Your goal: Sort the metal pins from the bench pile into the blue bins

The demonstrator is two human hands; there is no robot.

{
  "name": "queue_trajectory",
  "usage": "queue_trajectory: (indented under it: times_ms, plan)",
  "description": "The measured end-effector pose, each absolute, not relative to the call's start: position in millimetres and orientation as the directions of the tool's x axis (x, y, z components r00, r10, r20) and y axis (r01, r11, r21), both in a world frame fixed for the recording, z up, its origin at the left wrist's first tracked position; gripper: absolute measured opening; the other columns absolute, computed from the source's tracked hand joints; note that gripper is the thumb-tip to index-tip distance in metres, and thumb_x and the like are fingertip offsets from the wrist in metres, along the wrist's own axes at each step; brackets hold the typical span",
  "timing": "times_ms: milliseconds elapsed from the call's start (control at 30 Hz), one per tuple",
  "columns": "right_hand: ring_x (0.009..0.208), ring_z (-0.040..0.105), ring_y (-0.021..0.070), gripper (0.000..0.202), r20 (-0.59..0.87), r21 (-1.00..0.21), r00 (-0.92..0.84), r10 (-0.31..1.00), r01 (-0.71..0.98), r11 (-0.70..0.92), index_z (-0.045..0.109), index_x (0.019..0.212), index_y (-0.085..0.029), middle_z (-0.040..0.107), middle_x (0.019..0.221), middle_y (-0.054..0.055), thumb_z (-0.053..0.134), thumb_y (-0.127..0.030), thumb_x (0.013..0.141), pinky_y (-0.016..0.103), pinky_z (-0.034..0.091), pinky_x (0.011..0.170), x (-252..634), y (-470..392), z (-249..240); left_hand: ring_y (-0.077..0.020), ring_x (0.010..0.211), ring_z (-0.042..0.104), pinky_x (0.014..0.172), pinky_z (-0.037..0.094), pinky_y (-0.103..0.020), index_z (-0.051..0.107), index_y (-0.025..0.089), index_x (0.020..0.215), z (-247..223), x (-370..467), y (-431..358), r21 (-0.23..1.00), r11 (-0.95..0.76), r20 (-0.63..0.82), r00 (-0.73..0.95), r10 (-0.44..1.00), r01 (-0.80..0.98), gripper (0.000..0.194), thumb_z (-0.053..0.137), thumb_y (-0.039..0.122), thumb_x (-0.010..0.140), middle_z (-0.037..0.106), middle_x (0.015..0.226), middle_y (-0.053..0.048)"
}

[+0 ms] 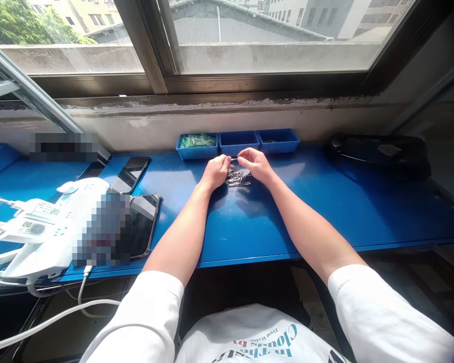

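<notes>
A small pile of thin metal pins lies on the blue table, the pieces pointing various ways. My left hand is closed at the pile's left side, with thumb and fingers pressed together. My right hand pinches from the other side, its fingers bent. Between the two sets of fingertips stretches a thin, light metal pin, held just above the pile. Its exact shape is too small to make out, and the left fingers hide one end.
Behind the hands stand a blue bin of green packets, a middle blue bin and a right bin with small dark pieces. To the left lie phones and a white power strip with cables. A black case sits right.
</notes>
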State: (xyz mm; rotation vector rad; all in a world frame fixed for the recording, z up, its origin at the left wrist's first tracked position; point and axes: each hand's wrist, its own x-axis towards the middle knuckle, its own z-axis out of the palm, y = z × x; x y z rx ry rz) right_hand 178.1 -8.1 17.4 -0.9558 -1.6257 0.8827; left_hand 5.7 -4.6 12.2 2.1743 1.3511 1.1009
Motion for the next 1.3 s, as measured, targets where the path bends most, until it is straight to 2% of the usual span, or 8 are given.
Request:
queue_trajectory:
  times_ms: [233, 400, 567, 700, 900, 967, 1133, 1300]
  plan:
    - [0.068, 0.058, 0.0142, 0.032, 0.317, -0.946, -0.119, 0.941, 0.03, 0.322, 0.063, 0.085, -0.018, 0.067, 0.077, 0.003, 0.065, -0.047, 0.072, 0.025, 0.044, 0.057, 183, -6, 19, -0.0167, 0.075, 0.058, 0.072, 0.043, -0.029, 0.061, 0.018, 0.075, 9, 5, 0, 0.61, -0.496, 0.451, 0.244, 0.859, 0.618, 0.042, 0.036, 0.047, 0.093, 0.065, 0.078, -0.004]
    - [0.092, 0.059, 0.0213, 0.035, 0.4, -0.853, 0.077, 0.913, 0.396, 0.341, 0.063, 0.102, -0.018, 0.067, 0.104, 0.008, 0.057, -0.041, 0.077, 0.036, 0.048, 0.081, 197, 4, 16, -0.0199, 0.089, 0.059, 0.084, 0.044, -0.031, 0.063, 0.017, 0.087, 7, 2, 5, 0.589, -0.459, 0.474, 0.176, 0.863, 0.665, 0.034, 0.041, 0.043, 0.091, 0.066, 0.092, -0.008]
    - [0.118, 0.041, 0.0322, 0.054, 0.434, -0.615, 0.163, 0.886, 0.773, 0.159, 0.05, 0.127, -0.016, 0.054, 0.13, 0.014, 0.055, -0.036, 0.077, 0.054, 0.035, 0.098, 217, 13, 10, -0.0208, 0.094, 0.058, 0.089, 0.044, -0.033, 0.064, 0.018, 0.09, 4, 0, 7, 0.603, -0.392, 0.414, 0.148, 0.898, 0.695, 0.023, 0.048, 0.035, 0.087, 0.065, 0.097, -0.008]
    - [0.118, 0.035, 0.0359, 0.065, 0.413, -0.52, 0.177, 0.894, 0.851, 0.072, 0.038, 0.136, -0.018, 0.037, 0.145, 0.014, 0.055, -0.036, 0.076, 0.063, 0.032, 0.093, 229, 19, 2, -0.0217, 0.096, 0.058, 0.09, 0.044, -0.034, 0.064, 0.018, 0.09, 4, -1, 7, 0.607, -0.368, 0.387, 0.143, 0.911, 0.704, 0.021, 0.05, 0.032, 0.085, 0.065, 0.098, -0.008]
    - [0.122, 0.03, 0.0385, 0.073, 0.35, -0.502, 0.184, 0.918, 0.865, 0.018, 0.032, 0.14, -0.018, 0.016, 0.153, 0.017, 0.058, -0.031, 0.073, 0.062, 0.032, 0.093, 227, 20, 0, -0.0241, 0.098, 0.058, 0.09, 0.044, -0.037, 0.065, 0.018, 0.092, 3, -1, 8, 0.585, -0.338, 0.345, 0.151, 0.926, 0.737, 0.022, 0.05, 0.032, 0.084, 0.065, 0.101, -0.01]
    - [0.124, 0.03, 0.0378, 0.07, 0.388, -0.499, 0.166, 0.907, 0.865, 0.055, 0.035, 0.139, -0.016, 0.019, 0.151, 0.018, 0.057, -0.029, 0.074, 0.059, 0.032, 0.095, 220, 17, 2, -0.0244, 0.099, 0.059, 0.091, 0.045, -0.037, 0.066, 0.018, 0.093, 3, -1, 8, 0.572, -0.344, 0.342, 0.165, 0.925, 0.745, 0.024, 0.05, 0.033, 0.084, 0.065, 0.102, -0.01]
    - [0.111, 0.046, 0.0289, 0.037, 0.483, -0.478, -0.13, 0.866, 0.789, 0.385, 0.061, 0.114, -0.016, 0.057, 0.12, 0.012, 0.054, -0.027, 0.079, 0.047, 0.035, 0.099, 196, 5, 7, -0.0257, 0.105, 0.06, 0.094, 0.044, -0.036, 0.066, 0.018, 0.1, 3, 0, 7, 0.585, -0.365, 0.315, 0.212, 0.925, 0.724, 0.027, 0.049, 0.032, 0.085, 0.067, 0.109, -0.01]
    - [0.103, 0.049, 0.0269, 0.036, 0.382, -0.478, -0.298, 0.875, 0.747, 0.463, 0.066, 0.108, -0.014, 0.064, 0.108, 0.011, 0.057, -0.032, 0.079, 0.04, 0.041, 0.093, 178, -4, 4, -0.0252, 0.106, 0.062, 0.094, 0.046, -0.035, 0.065, 0.022, 0.11, 0, -1, 6, 0.613, -0.362, 0.292, 0.225, 0.93, 0.702, 0.03, 0.047, 0.029, 0.086, 0.069, 0.111, -0.008]
